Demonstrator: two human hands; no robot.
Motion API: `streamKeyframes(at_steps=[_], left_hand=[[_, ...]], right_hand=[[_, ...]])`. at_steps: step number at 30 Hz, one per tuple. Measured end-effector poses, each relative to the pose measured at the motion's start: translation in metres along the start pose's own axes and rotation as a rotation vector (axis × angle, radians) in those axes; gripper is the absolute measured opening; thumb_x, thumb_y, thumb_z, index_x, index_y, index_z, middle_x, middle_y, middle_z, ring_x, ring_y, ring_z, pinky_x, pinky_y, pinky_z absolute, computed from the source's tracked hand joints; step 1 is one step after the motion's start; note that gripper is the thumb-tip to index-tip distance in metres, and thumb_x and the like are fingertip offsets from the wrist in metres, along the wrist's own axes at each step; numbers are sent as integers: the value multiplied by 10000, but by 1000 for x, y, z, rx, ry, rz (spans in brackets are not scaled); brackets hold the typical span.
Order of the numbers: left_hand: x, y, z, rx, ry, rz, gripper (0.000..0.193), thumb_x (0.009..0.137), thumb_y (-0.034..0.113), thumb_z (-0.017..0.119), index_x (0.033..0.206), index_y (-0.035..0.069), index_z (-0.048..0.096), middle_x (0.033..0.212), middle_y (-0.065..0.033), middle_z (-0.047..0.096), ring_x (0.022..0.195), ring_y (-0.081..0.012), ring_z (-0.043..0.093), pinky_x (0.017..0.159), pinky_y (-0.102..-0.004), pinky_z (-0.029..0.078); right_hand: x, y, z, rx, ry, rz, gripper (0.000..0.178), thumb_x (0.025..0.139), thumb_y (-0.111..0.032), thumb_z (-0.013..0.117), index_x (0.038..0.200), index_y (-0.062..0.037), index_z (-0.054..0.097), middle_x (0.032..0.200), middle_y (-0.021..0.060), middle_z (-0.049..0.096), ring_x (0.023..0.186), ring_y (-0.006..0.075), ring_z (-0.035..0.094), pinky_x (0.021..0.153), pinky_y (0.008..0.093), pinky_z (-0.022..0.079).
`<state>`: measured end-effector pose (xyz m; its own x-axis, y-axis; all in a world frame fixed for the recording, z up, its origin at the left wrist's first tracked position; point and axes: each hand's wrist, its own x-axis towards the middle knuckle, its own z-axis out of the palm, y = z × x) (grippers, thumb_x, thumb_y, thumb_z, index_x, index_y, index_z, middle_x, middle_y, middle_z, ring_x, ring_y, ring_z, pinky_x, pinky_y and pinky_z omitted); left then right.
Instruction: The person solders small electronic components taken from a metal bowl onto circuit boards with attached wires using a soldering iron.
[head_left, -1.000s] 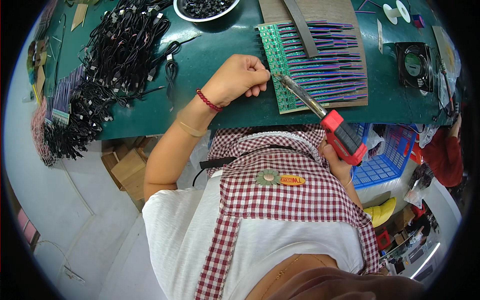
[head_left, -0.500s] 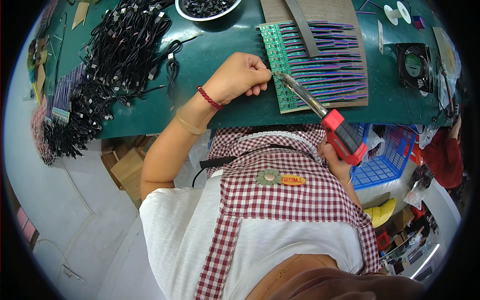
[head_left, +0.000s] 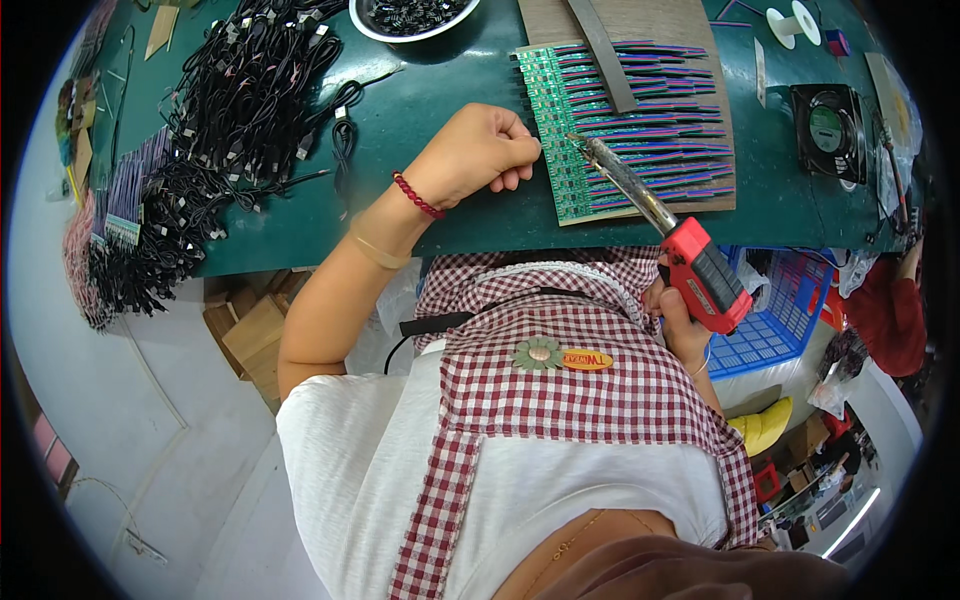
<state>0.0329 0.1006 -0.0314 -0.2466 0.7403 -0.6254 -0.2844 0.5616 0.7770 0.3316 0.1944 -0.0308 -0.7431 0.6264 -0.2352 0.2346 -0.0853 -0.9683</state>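
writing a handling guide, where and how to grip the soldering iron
The soldering iron is likely best gripped by its thick handle, from the near side, where the right hand holds it: the metal barrel slants up-left over the circuit boards, leaving the handle toward the person.

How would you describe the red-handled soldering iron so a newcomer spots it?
Start at the dark green tabletop; right of centre lies a green circuit-board panel with thin multicoloured wires. Slanting from the right hand toward that panel is the red-handled soldering iron. Unlike the flat grey bar lying over the wires, it is red at one end, silvery at the other, and held.
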Motion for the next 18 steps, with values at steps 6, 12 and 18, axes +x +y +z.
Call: streamKeyframes(at_steps=[6, 12, 18], left_hand=[[-8, 7, -9, 66, -89, 66, 200, 834, 175, 583, 836, -24, 586, 644, -49, 603, 503, -72, 549, 430, -177, 405], [22, 43, -84, 1146, 825, 786, 166, 827, 179, 555, 819, 25, 617, 637, -85, 619, 511, -144, 573, 504, -277, 456], [55, 72, -101, 1375, 818, 438, 175, 709, 177, 637, 728, 4, 620, 772, -190, 615, 786, -324, 599, 707, -400, 479]], right_hand=[[2, -3, 1, 9, 5, -6, 406, 855, -210, 555, 1161, 40, 459, 631, 65, 488, 547, 122, 438, 534, 254, 371], [6, -13, 3, 121, 71, -17, 407, 856, -214, 550, 1150, 40, 432, 606, 56, 461, 526, 112, 417, 520, 248, 371], [8, -18, 6, 165, 94, -76, 416, 852, -233, 553, 1136, 42, 423, 586, 50, 445, 504, 108, 403, 499, 242, 366]])
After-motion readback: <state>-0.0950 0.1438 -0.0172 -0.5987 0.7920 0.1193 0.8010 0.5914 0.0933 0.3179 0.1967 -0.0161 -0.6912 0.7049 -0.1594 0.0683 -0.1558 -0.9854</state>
